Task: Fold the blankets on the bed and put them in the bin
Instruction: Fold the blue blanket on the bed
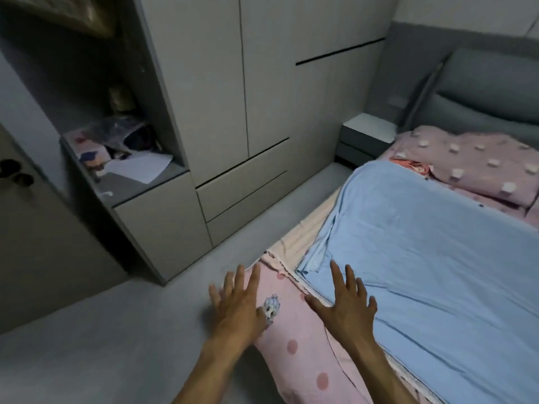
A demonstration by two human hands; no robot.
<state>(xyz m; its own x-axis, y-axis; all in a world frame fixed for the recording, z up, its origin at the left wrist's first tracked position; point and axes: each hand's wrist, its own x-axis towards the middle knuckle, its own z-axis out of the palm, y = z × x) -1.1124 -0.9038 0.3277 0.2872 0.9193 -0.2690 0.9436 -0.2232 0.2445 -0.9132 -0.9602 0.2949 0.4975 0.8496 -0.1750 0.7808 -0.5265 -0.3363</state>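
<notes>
**Both hands spread at the bed's near corner, blue blanket ahead of the right fingers**

The blue blanket (423,258) lies flat across the bed (291,339), its long axis running away from the fingers toward the grey padded headboard (481,91). Its near left corner, with a small folded-back flap, sits just beyond the right hand's (347,310) fingertips; this hand is over the blanket's edge, fingers splayed wide and holding nothing. I cannot tell whether the palm presses the cloth or hovers just above it. The left hand (239,304), also open and empty, is further out, over the corner of the pink dotted sheet (294,345), partly past the edge and above the grey floor (116,330). So the right hand is the nearer one to the blanket's corner; the left would have to come across toward it.

The blanket looks thin and soft, faintly creased, likely limp when lifted. Under it a pale cream layer (300,234) peeks out along the side. A pink dotted pillow (466,161) lies at the far end. No bin is in view.
</notes>
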